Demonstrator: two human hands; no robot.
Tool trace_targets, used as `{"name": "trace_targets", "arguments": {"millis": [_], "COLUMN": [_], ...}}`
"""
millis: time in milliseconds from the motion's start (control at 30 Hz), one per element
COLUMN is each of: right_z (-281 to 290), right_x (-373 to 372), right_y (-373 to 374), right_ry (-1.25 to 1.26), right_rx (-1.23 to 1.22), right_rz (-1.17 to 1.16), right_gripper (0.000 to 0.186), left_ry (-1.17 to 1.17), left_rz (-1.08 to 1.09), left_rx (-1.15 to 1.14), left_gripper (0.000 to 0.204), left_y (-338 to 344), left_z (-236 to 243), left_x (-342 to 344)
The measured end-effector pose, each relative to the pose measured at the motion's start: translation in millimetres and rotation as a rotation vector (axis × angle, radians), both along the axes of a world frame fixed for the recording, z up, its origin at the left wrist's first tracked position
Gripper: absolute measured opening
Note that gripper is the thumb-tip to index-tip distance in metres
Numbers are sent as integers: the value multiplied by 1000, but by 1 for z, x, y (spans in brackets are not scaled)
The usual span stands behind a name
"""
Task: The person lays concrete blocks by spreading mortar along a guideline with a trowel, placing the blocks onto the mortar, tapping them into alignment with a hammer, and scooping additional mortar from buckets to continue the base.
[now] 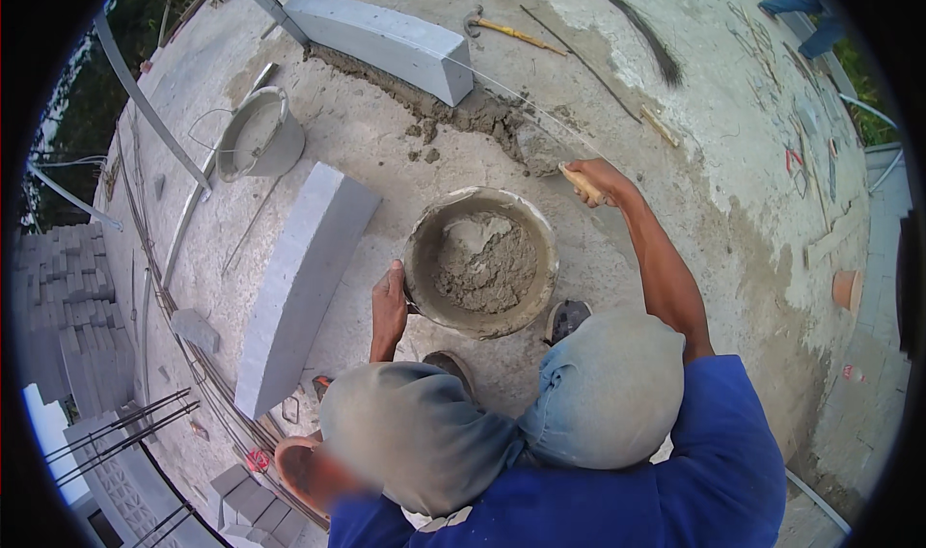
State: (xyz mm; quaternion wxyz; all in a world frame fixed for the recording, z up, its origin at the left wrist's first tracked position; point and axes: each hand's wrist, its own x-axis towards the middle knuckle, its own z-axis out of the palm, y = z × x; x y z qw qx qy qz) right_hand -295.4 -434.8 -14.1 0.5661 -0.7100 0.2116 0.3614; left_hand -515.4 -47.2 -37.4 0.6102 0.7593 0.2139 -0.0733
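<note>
- Head view, centre frame: a bucket [544, 259] holds wet mortar [487, 263].
- Left hand [389, 305] is against the bucket's left side; I can't tell whether its fingers grip.
- Right hand [600, 180], right of centre, clasps a wooden handle [585, 190].
- Grey block [371, 41], upper left.

No readable text, label, brand, number or sign anywhere in view.
</note>
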Motion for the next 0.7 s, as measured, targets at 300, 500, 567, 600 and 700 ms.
{"name": "trace_targets", "arguments": {"millis": [300,500,567,600,700], "right_z": [50,80,67,65,62], "right_x": [-139,-226,-225,-220,-216], "right_y": [-29,-30,-8,9,40], "right_ry": [-662,-752,-716,-506,27], "right_rx": [-537,-486,-469,-404,-1], "right_rz": [211,290,392,420,209], "right_gripper": [36,38,39,40,44], "left_ry": [-59,-102,-193,-191,-249], "left_rz": [27,-49,-106,-116,-100], "left_rx": [42,89,90,89,60], "left_gripper": [54,48,47,47,48], "left_y": [-36,-68,-84,-95,-122], "left_z": [40,55,60,68,84], "left_x": [29,52,56,56,53]}}
